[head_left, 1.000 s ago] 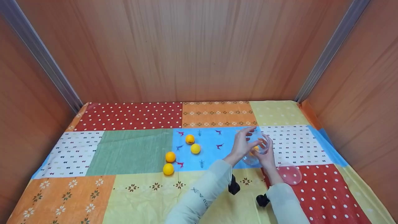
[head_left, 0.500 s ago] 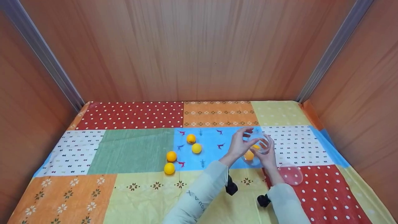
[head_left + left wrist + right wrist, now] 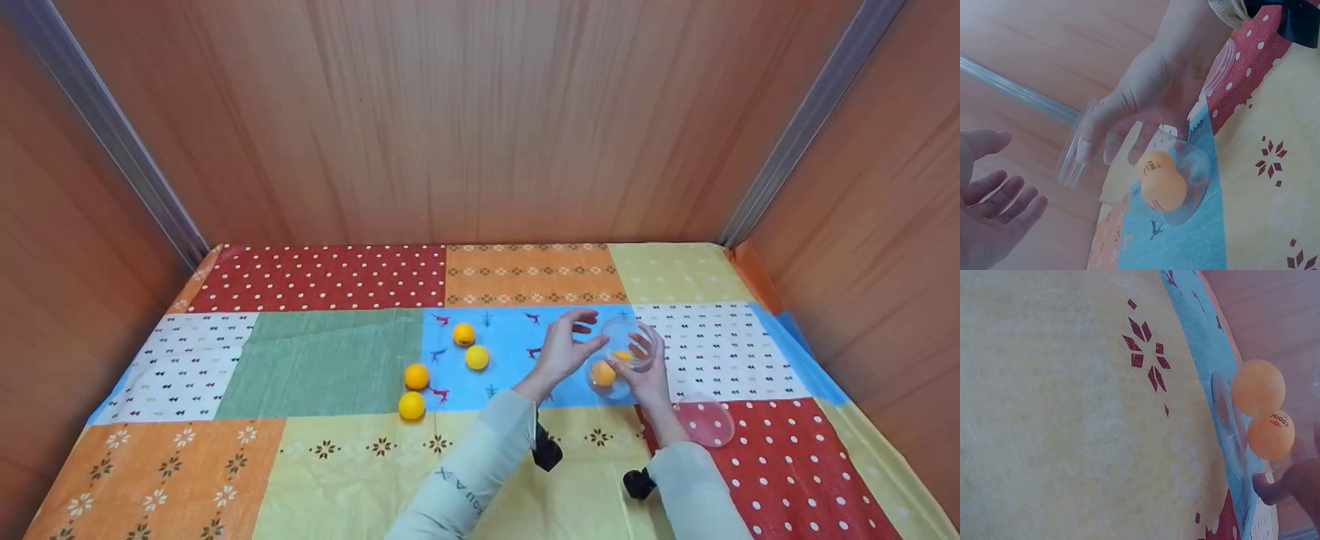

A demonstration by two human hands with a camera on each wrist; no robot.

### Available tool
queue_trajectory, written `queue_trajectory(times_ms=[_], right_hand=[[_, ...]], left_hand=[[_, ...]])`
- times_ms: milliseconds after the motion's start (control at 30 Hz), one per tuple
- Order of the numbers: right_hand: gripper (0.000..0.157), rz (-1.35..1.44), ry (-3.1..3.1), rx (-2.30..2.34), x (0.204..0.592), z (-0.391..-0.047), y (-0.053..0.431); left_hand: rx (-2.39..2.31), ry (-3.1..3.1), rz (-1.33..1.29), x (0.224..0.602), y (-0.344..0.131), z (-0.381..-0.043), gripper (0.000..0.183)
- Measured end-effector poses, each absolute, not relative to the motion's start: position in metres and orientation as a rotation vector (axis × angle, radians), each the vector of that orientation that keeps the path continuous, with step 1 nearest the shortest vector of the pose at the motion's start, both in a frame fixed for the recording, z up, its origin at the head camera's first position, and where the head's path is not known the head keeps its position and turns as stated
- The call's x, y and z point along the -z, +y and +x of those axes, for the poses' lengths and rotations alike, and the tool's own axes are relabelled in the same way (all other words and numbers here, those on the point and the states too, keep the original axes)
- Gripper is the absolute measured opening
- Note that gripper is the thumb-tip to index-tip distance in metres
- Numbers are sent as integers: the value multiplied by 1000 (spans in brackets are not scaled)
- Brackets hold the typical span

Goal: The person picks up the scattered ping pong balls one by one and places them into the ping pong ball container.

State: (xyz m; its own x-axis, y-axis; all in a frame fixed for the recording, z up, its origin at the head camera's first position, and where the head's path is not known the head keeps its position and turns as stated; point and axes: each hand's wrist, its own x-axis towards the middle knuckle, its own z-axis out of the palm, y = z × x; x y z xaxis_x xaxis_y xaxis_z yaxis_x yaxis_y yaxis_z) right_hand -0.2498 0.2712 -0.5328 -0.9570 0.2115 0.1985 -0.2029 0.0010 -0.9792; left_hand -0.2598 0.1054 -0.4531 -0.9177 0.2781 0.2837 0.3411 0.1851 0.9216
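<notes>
A clear plastic jar (image 3: 621, 328) stands on the blue patch of cloth, with its mouth up. Inside lie two orange table tennis balls, a lower ball (image 3: 1163, 190) touching an upper ball (image 3: 1155, 166). My right hand (image 3: 646, 375) grips the jar near its rim, thumb on the near side and fingers around the far side. Left of the jar, apart from it, my left hand (image 3: 566, 346) hangs in the air with relaxed fingers and holds nothing. In the right wrist view, part of the right hand (image 3: 1297, 486) shows beside the balls.
A round clear lid (image 3: 705, 421) lies on the red dotted patch, right of my right wrist. Several loose balls lie to the left: two yellow-orange balls (image 3: 476, 358) on blue and others (image 3: 412, 406) nearer me. Wooden panels (image 3: 480, 120) enclose the patchwork cloth (image 3: 337, 360).
My left hand has drawn back left from the jar's mouth. The balls in the jar now show more plainly, low inside. My right hand has kept its grip on the jar.
</notes>
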Motion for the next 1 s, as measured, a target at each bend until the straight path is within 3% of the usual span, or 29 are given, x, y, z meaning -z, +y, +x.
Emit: queue_trajectory(times_ms=[1000], right_hand=[[78, 13, -2010, -2036, 533, -249, 273]], left_hand=[[1962, -2328, -317, 492, 32, -259, 33]])
